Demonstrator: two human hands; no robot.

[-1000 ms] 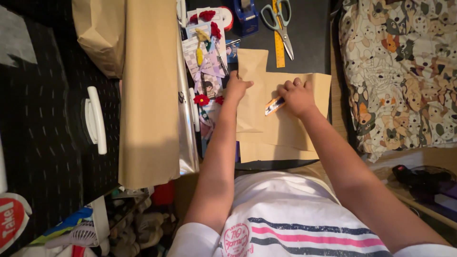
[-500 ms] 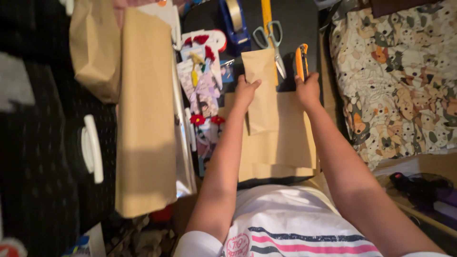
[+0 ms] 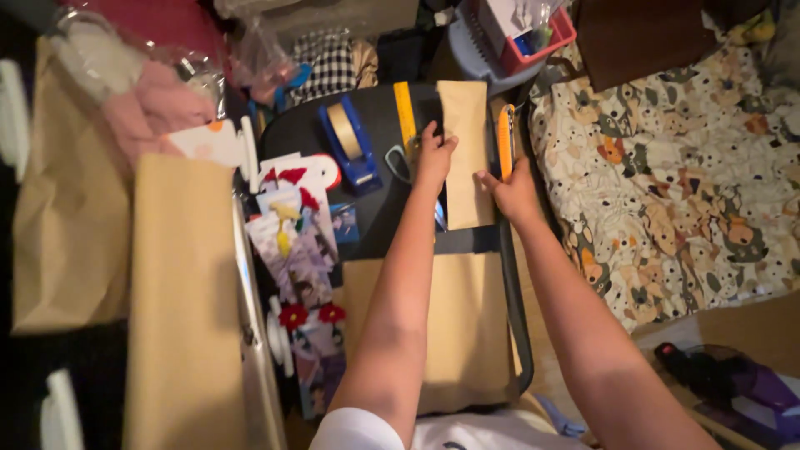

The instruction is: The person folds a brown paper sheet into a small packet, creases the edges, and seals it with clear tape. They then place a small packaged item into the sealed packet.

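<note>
A narrow strip of brown paper lies at the far end of the black mat. My left hand presses on its left edge, over the scissors. My right hand touches the strip's right edge and holds an orange utility knife pointing away from me. A larger brown paper sheet lies nearer my body between my forearms.
A blue tape dispenser and yellow ruler sit on the mat. Cards with red flowers lie to the left, beside a brown paper roll. A patterned blanket lies at right and a pink basket beyond.
Both hands have slid the narrow strip farther away, off the large sheet. The knife went from lying against the paper to pointing away in my right hand. The view tilted forward.
</note>
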